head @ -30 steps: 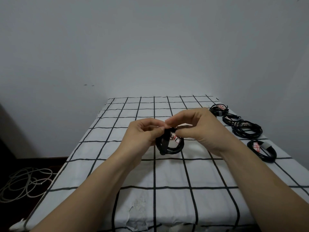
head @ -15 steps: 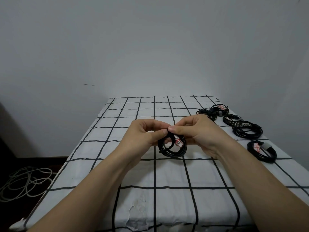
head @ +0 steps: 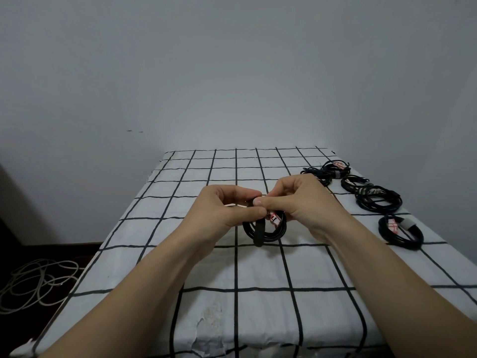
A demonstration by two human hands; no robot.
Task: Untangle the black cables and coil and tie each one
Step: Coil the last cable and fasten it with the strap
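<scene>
1. Cable coil (head: 271,237), black and small, stands upright between both hands over the middle of the tabletop (head: 260,316). Whether its lower edge touches the cloth cannot be told.
2. A black strap (head: 259,234) runs across the loops on the left side of the cable coil, top to bottom. Just right of it a white label (head: 274,218) with red marks shows on the loops.
3. The left hand (head: 227,210) pinches the top of the cable coil, thumb in front and fingers curled behind.
4. The right hand (head: 305,202) meets it from the other side. Its thumb and forefinger are closed on the upper end of the strap, its thumb tip just above the left thumb.
5. Both forearms reach in from the near edge, bare.
6. A white checked cloth (head: 206,319) with black grid lines covers the tabletop, wrinkled near the front edge.
7. Along the right edge lies a row of other black coils, well apart from the hands: a near coil (head: 407,225) with a grey band and a red-marked label, a larger middle coil (head: 379,208), and a far coil (head: 336,173) near the back corner, with more between them.
8. On the dark floor (head: 15,236) to the left lies a loose heap of pale cable (head: 38,281).
9. A plain grey wall (head: 232,73) fills the background.
</scene>
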